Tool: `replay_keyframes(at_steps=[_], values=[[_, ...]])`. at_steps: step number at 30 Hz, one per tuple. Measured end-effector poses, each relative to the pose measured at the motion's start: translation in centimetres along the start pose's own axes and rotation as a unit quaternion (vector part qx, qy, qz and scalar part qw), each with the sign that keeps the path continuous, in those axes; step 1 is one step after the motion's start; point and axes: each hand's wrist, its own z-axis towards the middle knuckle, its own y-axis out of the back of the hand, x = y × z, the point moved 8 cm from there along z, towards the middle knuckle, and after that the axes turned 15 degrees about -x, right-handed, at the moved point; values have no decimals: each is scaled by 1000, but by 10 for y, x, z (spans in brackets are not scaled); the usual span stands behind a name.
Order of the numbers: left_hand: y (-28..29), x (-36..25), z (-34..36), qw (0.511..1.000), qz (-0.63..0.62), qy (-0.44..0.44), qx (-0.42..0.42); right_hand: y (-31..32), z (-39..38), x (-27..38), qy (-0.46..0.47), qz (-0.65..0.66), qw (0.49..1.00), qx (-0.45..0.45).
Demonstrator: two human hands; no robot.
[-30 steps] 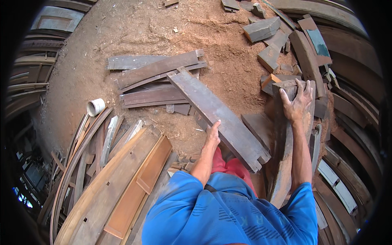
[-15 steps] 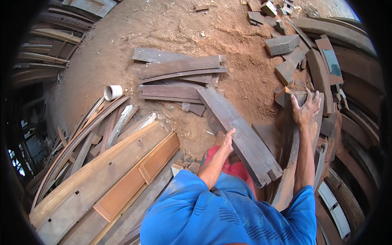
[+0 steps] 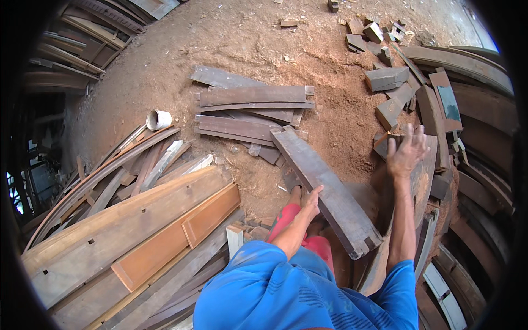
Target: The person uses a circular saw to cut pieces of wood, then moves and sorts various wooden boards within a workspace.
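Observation:
A long, dark wooden board [image 3: 330,192] with notches cut in its near end slants across the middle in front of my legs. My left hand [image 3: 311,202] is closed on the board's left edge, around the middle of its length. On the right, my right hand [image 3: 407,154] is over the end of a thick, weathered timber [image 3: 424,170]; its fingers are partly spread and point away from me. Whether its palm presses on the wood cannot be made out. Beyond the board's far end lies a loose stack of dark planks [image 3: 253,98] on the sawdust-covered ground.
Long boards and an orange-brown panel [image 3: 209,215] lie at the left, beside thin strips and a white bucket [image 3: 158,119]. Wood offcuts [image 3: 387,79] are scattered at the far right. Curved timbers [image 3: 478,104] line the right side, and more wood is piled at the far left.
The whole view has shifted a little. The dark board has turned slightly in my left hand, showing more of its side edge. My right hand has moved slightly left over the timber's end.

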Motion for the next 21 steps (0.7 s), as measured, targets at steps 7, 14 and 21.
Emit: replay_keyframes(at_steps=[7, 14, 21], values=[[30, -19, 24, 997, -3, -56, 44, -58, -158, 115, -17, 153, 879, 451], [45, -18, 16, 994, -30, 23, 103, -84, -319, 93, -336, 230, 550, 729], [40, -16, 2, 991, -24, 60, 120, -78, -275, 107, -92, 139, 672, 722]])
